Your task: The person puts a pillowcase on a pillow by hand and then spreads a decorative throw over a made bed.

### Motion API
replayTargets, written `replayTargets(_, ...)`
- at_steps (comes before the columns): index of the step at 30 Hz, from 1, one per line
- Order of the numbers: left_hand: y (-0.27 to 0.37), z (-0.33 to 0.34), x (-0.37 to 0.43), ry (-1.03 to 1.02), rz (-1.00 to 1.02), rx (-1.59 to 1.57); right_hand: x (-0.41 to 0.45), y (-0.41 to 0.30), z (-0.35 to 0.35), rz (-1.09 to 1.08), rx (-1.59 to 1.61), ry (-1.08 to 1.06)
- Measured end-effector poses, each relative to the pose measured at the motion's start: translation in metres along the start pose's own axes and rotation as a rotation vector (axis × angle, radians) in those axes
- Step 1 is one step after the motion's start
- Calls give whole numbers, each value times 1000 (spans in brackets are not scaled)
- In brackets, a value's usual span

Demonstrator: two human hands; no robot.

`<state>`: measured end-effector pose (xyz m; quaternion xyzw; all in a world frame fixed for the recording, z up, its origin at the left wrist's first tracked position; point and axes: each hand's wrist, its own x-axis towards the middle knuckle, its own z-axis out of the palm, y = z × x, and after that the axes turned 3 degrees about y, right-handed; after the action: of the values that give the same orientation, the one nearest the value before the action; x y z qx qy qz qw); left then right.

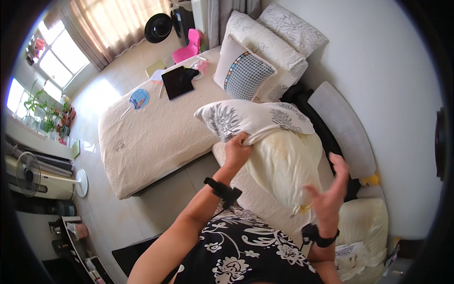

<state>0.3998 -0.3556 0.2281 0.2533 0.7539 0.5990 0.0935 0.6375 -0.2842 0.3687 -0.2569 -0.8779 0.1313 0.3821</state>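
My left hand grips the open edge of a white pillowcase printed with grey flowers. The case covers the far part of a cream pillow, whose yellowish near part is bare. On the right, my right hand is held with its fingers apart, beside the pillow's near end, and nothing is in it. Under the pillow lies a sofa seat with a quilted cream cover. Black bands with small devices are strapped to both wrists.
Beyond the seat, a quilted chaise bears a tablet, a blue hand fan and a checked cushion. Another bare pillow sits at lower right near a crumpled printed cloth. A standing fan is at left.
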Motion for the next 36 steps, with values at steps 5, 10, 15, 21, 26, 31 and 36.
replayTargets(5, 31, 48, 3, -91, 160, -106, -22, -6, 72, -23, -261, -359)
replayTargets(10, 63, 73, 0, -214, 325, -89, -19, 62, 109, -165, -395, -98)
replayTargets(15, 78, 91, -25, -458, 435, -97, -29, 141, 145, -190, -288, -167)
replayTargets(21, 31, 81, -26, -633, 437, 80, -27, 146, 203, -11, 292, -576)
replayTargets(26, -35, 41, 5, -512, -96, 379, -16, 92, 257, 287, 878, -719)
replayTargets(31, -66, -5, 3, -284, -170, 440, -37, 66, 181, -649, 210, -524)
replayTargets(36, -66, 17, -27, -464, -35, 414, -77, 114, 129, -31, 203, -786)
